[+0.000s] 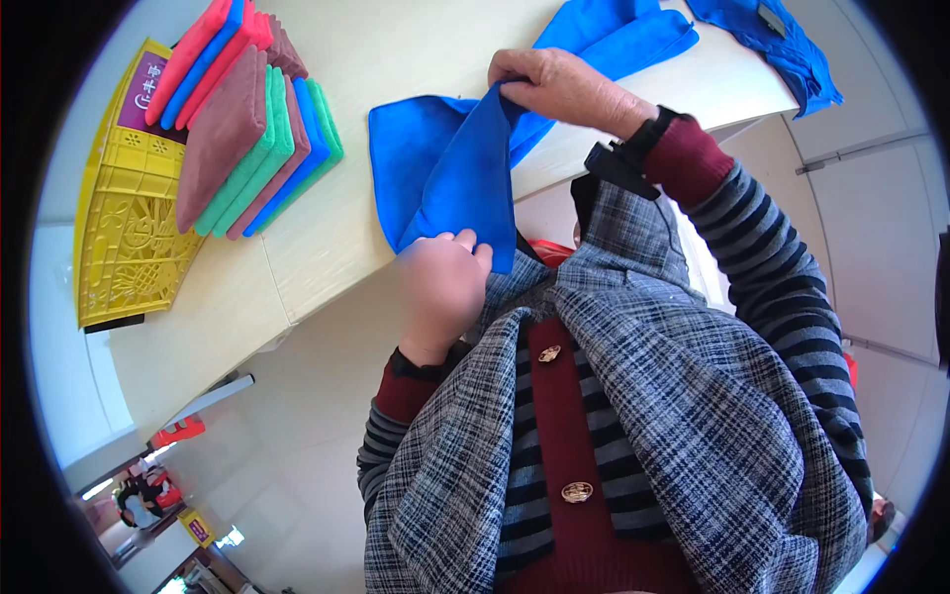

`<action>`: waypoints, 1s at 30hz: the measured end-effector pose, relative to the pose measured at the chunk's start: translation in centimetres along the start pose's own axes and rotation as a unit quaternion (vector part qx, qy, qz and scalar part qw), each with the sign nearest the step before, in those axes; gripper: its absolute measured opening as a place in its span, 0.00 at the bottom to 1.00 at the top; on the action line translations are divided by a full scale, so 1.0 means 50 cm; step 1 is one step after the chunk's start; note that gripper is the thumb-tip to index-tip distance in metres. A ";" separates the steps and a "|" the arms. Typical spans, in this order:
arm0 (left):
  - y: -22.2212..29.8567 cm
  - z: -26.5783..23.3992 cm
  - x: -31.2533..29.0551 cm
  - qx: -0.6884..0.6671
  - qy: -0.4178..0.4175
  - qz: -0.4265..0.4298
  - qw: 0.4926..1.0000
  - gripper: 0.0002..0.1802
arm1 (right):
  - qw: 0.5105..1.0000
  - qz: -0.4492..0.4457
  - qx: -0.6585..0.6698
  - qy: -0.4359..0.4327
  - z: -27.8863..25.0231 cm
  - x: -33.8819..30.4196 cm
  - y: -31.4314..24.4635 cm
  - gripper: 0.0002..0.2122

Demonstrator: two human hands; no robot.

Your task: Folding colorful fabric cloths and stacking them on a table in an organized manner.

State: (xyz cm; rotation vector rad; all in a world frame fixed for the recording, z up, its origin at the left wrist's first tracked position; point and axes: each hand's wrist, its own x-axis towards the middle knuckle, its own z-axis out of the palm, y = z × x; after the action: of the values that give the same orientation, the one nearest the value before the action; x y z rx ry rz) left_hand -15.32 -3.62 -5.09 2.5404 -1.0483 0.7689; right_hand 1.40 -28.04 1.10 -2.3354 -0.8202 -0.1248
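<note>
A blue towel [426, 163] lies partly on the table, with one flap folded over and its near corner hanging past the front edge. My right hand [566, 91] pinches the folded flap at its top right, fingers closed on the fabric. At the near edge of the same towel, my left hand [442, 287] has its fingers closed over the cloth; the back of this hand is blurred and the thumb side is hard to make out. Behind my right hand lies another stretch of blue cloth [618, 40], and whether it joins the held towel is hidden.
On the left of the table [327, 267], folded towels [228, 148] in brown, green, blue and red lean in a stack against a yellow plastic basket [139, 233]. More blue cloth [782, 54] hangs over the table's right end. White cabinets [876, 208] stand to the right.
</note>
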 end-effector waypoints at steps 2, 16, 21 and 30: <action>-0.004 -0.015 0.013 -0.064 0.073 -0.077 0.992 0.16 | 1.000 -0.019 0.000 0.000 -0.015 0.003 -0.004 0.09; -0.105 -0.140 0.084 -0.235 0.421 -0.453 0.750 0.13 | 0.995 -0.095 0.015 -0.026 -0.141 -0.113 0.078 0.12; -0.115 -0.148 0.075 -0.188 0.421 -0.458 0.760 0.14 | 0.997 -0.074 -0.034 0.013 -0.236 -0.150 0.196 0.11; -0.116 -0.163 0.138 -0.168 0.441 -0.437 0.765 0.14 | 0.985 0.068 -0.140 0.077 -0.388 -0.255 0.415 0.06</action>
State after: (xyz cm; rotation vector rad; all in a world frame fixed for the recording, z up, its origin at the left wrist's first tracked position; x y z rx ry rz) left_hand -10.06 0.16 5.16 1.6465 0.2990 1.1170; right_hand 5.72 -58.89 1.18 -2.5965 -0.5957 -0.3794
